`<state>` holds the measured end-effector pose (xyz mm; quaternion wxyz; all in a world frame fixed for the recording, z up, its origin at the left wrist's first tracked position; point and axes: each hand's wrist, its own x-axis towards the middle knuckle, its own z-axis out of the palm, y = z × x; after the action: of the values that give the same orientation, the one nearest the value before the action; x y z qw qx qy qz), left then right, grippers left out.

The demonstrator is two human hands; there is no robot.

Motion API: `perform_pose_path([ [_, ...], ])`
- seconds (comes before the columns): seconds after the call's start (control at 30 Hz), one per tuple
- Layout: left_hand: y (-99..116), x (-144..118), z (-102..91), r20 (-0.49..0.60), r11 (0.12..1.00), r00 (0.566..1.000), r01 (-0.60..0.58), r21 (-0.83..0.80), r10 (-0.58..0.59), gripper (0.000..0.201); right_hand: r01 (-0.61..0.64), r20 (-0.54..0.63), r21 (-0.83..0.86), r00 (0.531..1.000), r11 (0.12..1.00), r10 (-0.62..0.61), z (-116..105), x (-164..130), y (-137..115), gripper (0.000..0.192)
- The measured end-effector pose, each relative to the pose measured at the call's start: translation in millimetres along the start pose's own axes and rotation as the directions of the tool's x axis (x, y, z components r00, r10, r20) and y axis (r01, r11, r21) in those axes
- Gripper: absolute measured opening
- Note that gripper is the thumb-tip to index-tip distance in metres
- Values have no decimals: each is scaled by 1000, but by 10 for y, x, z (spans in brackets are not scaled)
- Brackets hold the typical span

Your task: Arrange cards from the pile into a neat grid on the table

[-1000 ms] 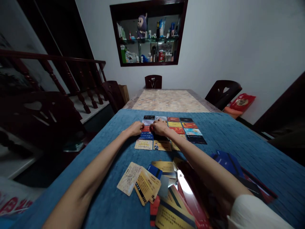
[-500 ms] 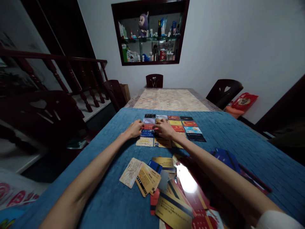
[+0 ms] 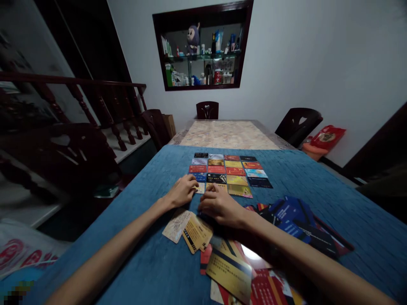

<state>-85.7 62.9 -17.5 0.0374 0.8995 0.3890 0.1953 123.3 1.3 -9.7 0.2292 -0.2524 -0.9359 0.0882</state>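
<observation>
Head view, single frame inspected. Left hand [image 3: 182, 193] lies at centre frame on the blue cloth [image 3: 149, 262] covering the desk, knuckles up and fingers curled loosely; its fingertips touch the pale card [image 3: 200, 189] at the lower left corner of the card grid [image 3: 229, 171]. Whether it pinches that card or only presses on it cannot be determined. Right hand [image 3: 221, 206] lies just right of and below the left hand, palm down, fingers [image 3: 212, 195] bent and resting at the lower edge of the grid, where it meets the loose pile; no card is visibly gripped, and what lies under the palm is hidden.

Card grid: flat, face up, in neat rows and four columns, slightly above centre frame, cards edge to edge. Colours include black, red, yellow, blue and pale tones.

Loose card pile [image 3: 219, 258]: lower centre of the frame, overlapping at random angles, mostly gold, beige and red, with one glossy card catching light. A second scatter of dark blue cards [image 3: 294, 214] lies right of the right forearm.

Bare desk top [image 3: 227, 133] shows beyond the cloth, upper centre. Dark chairs [image 3: 299, 123] stand around it. A recessed wall shelf [image 3: 203, 46] with bottles and a plush toy occupies the top centre. A stair railing [image 3: 95, 97] fills the upper left.
</observation>
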Motion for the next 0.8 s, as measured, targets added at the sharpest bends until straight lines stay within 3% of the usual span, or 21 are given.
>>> perform_pose_path([
  [0.17,283,-101,26,-25,997,999,-46,-69,45,21,40,89,66,995,997,-46,4,-115,-352,15],
  [0.33,455,-176,61,-89,985,995,-62,-164,48,23,48,155,33,986,998,-53,-3,-207,-392,17],
  [0.5,481,-258,38,-139,965,989,-78,-249,44,23,53,142,-1,988,999,-53,-65,-298,-330,18],
  [0.8,464,-318,-33,-70,951,996,-74,-302,55,22,90,183,-29,980,996,-83,-83,-295,-443,20],
])
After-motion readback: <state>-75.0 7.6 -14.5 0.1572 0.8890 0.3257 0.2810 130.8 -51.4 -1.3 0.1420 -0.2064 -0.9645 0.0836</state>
